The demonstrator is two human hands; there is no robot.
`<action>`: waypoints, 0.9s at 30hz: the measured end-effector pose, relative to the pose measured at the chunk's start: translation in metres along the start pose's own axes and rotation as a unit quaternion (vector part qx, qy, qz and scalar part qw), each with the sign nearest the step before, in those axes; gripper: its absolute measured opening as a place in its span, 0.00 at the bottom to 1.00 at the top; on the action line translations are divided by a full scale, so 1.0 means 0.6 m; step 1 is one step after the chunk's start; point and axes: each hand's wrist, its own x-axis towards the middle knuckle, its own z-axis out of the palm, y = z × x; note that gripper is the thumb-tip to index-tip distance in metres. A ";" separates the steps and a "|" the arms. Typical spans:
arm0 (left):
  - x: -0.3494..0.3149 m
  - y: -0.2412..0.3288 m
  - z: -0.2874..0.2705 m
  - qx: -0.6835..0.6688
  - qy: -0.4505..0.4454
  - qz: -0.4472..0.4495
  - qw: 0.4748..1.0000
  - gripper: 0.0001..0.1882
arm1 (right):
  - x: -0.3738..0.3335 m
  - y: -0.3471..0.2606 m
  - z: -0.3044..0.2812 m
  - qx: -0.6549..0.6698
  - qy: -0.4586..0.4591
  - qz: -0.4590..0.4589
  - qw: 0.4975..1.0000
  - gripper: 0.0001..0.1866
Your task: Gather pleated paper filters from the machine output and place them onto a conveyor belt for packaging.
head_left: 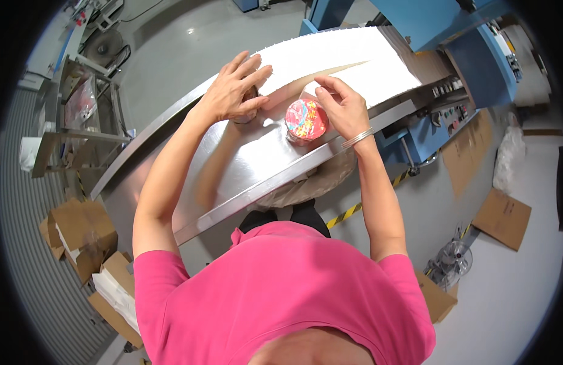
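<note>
My left hand point(236, 91) reaches over the metal table with its fingers spread. Beneath its palm and thumb is a dark brownish round object point(247, 108), mostly covered by the hand. My right hand point(343, 108) is curled, thumb and forefinger pinched close together. A pale translucent edge shows by those fingertips, too faint to name. Just left of this hand stands a round pack point(306, 119) in clear wrap, its top printed in red, yellow and blue. Beyond both hands lies a long white layer point(330, 52) with a finely ridged edge.
The metal table point(257, 164) has a raised near rim. Blue machinery point(482, 61) stands at the far right, with a control box point(427, 131) below. Cardboard boxes point(80, 234) sit at the left, a metal rack point(80, 134) behind them. Yellow-black tape point(345, 216) marks the floor.
</note>
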 end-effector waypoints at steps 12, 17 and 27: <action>-0.009 -0.011 0.002 -0.026 0.051 0.036 0.998 0.30 | 0.034 -0.021 0.046 -0.030 0.033 -0.018 0.999 0.13; 0.003 -0.010 -0.001 -0.036 0.019 0.033 0.999 0.37 | 0.067 -0.025 0.073 -0.077 0.032 -0.025 0.996 0.12; 0.008 -0.013 0.004 -0.053 0.005 -0.006 0.999 0.40 | 0.118 -0.051 0.126 -0.344 -0.035 -0.007 0.938 0.11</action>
